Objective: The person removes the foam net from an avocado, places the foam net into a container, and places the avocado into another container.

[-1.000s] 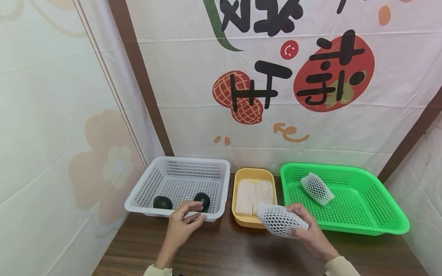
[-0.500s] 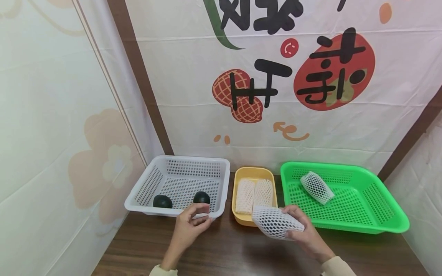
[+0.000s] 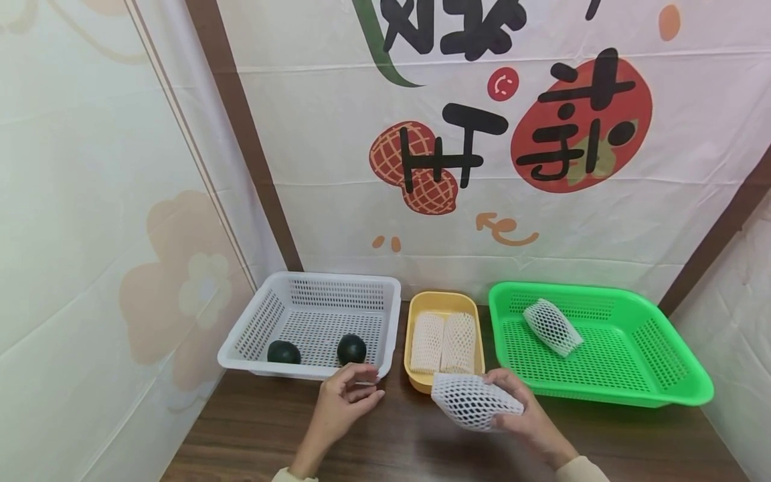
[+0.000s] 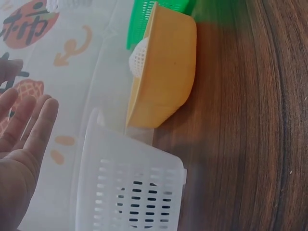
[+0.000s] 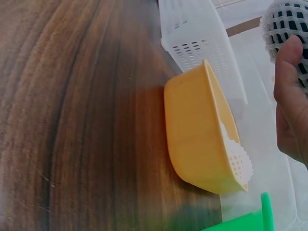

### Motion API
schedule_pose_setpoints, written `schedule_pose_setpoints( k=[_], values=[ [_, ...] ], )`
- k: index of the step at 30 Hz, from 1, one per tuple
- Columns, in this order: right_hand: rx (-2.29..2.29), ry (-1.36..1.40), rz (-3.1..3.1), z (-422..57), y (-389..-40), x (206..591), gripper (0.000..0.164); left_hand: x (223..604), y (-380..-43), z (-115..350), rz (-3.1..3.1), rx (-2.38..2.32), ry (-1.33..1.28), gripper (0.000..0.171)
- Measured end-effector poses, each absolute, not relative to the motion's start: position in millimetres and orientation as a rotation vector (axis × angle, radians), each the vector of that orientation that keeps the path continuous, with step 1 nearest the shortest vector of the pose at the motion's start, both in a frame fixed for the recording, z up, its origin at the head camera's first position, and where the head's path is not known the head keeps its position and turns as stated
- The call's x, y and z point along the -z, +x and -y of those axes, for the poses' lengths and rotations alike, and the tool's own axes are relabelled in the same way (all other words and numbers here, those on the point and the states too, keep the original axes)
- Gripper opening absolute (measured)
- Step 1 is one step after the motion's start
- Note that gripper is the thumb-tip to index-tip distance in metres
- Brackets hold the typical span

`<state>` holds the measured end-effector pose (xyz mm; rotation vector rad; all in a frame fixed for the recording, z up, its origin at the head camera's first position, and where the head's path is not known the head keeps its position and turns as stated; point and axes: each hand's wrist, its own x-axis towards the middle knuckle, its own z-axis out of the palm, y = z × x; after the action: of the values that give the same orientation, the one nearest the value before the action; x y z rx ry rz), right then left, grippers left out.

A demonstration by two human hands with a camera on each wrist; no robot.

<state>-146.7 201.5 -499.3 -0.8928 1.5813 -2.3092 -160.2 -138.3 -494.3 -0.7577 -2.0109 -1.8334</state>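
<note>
My right hand [image 3: 524,418] grips a dark fruit in a white foam net sleeve [image 3: 472,402], thumb below and fingers above, over the table in front of the yellow tray [image 3: 415,380]. The right wrist view shows the thumb pressed on the netted fruit [image 5: 284,26]. My left hand [image 3: 343,405] holds nothing; its fingers are loosely bent, just in front of the white basket [image 3: 241,365]. Inside that basket lie two dark green, rounded fruits, one at the left [image 3: 284,352] and one at the right [image 3: 352,349]. Two foam net sleeves [image 3: 427,343] lie side by side in the yellow tray.
On the right stands a green basket [image 3: 638,368] with one netted dark fruit [image 3: 552,327] in it. All three containers stand on a brown wooden table [image 3: 415,442], against a printed cloth wall [image 3: 337,167]. Another cloth wall [image 3: 90,281] bounds the left side.
My right hand has moved left and nearer with the netted fruit. My left hand has drawn right and back from the white basket's rim. The baskets stay put.
</note>
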Motion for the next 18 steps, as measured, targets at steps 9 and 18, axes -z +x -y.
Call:
schedule_pose_setpoints(
  k=[9, 18],
  values=[
    [2.318, -0.880, -1.489, -194.2, -138.6, 503.7, 0.048, 495.3, -157.4, 138.1, 1.971, 1.879, -0.796, 0.032],
    [2.336, -0.872, -1.381, -185.4, -136.5, 504.0, 0.049, 498.9, -156.6, 131.2, 1.941, 1.883, -0.863, 0.026]
  ],
)
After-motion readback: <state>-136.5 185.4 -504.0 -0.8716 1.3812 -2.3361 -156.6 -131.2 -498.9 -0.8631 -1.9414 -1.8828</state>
